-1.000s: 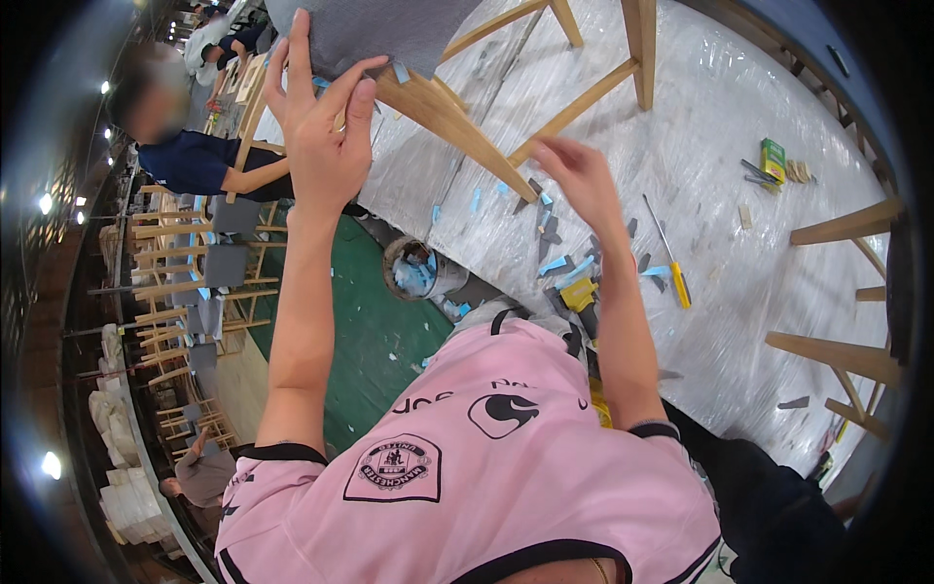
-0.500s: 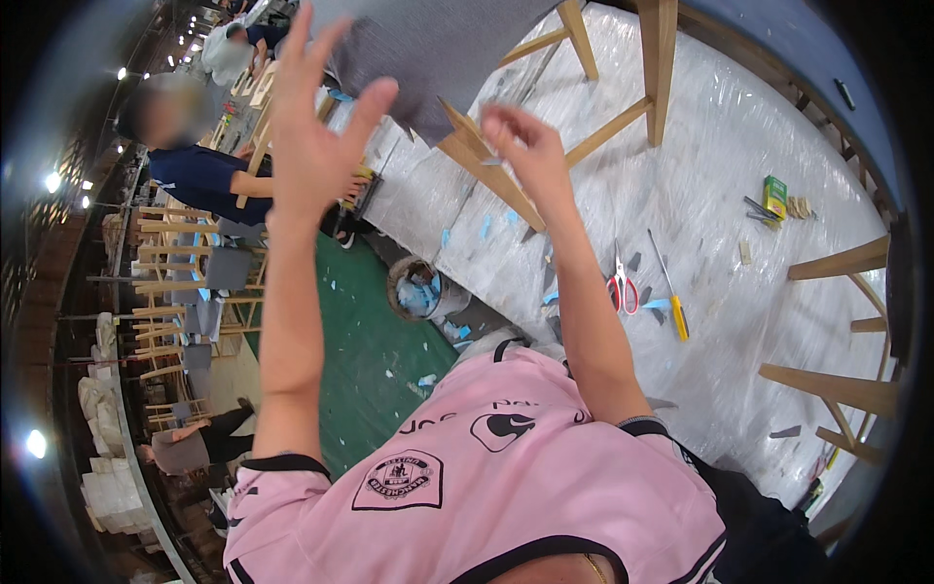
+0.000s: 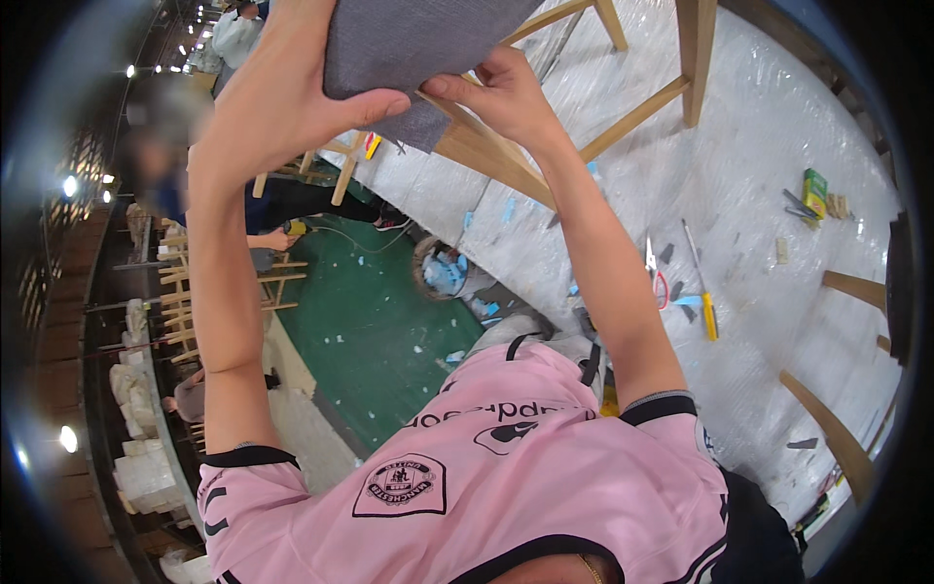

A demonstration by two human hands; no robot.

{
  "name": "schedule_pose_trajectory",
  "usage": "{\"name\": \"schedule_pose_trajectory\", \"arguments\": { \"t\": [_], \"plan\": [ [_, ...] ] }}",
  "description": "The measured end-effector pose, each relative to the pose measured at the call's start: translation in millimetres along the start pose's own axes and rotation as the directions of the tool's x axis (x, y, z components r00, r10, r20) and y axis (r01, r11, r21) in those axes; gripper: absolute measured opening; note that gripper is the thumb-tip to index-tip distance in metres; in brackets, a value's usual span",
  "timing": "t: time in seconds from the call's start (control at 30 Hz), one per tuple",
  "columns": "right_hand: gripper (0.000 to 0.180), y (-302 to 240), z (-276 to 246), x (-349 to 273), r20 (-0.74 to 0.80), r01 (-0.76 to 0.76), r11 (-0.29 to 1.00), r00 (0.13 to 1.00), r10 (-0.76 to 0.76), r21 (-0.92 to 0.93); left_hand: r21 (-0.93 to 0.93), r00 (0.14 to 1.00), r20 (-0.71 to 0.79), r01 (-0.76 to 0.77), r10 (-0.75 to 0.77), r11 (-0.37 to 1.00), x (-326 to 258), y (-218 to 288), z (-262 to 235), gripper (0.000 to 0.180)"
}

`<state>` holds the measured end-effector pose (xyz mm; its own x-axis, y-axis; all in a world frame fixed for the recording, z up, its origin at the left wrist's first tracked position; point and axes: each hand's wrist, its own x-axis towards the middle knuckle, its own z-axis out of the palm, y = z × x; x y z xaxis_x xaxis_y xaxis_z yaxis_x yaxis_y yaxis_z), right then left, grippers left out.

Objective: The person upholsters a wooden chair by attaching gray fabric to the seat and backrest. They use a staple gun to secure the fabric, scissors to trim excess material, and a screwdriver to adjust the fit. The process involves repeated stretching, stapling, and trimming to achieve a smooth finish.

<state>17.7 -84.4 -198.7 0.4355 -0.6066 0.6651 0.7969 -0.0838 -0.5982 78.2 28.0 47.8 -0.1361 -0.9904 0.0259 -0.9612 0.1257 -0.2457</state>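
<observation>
Large indoor workspace, dim along the left margin. Green floor [image 3: 379,316] flecked with pale scraps [image 3: 454,356]; a lighter, greyish-beige floor strip [image 3: 309,423] runs beside it. Wooden chair frames [image 3: 180,302] crowd together left of the green. Farther left, white bundles [image 3: 141,467] in piles. Bright round lamps [image 3: 68,440] scattered against dark surroundings. Right side: broad table [image 3: 744,282] under shiny clear film, glare on its wrinkles. Blue surface [image 3: 815,27] past the table's upper-right edge; kind unclear.

I've got this grey woven fabric [image 3: 428,44] by its edge, smooth up top, lower corner hanging loose and ragged beside a pale wooden bar [image 3: 498,165]! Beyond it, my wooden chair [image 3: 697,49] shows 2 slim legs joined by crossbars.
</observation>
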Motion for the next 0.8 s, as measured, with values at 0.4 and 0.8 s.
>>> {"name": "schedule_pose_trajectory", "arguments": {
  "t": [0.4, 0.8],
  "plan": [
    [0.045, 29.3, 5.4, 18.1, -0.077, 0.075, 0.996, 0.995, -0.071, 0.051, -0.245, 0.953, -0.286, -0.168, 0.094, 0.955, -1.2, -5.0, 22.8, 0.078],
    [0.033, 81.2, -48.9, 22.6, -0.258, -0.136, 0.806, 0.966, -0.021, -0.576, -0.947, 0.394, -0.182, 0.175, -0.901, 0.268, -40.0, -21.2, 342.9, 0.079]
  ]
}}
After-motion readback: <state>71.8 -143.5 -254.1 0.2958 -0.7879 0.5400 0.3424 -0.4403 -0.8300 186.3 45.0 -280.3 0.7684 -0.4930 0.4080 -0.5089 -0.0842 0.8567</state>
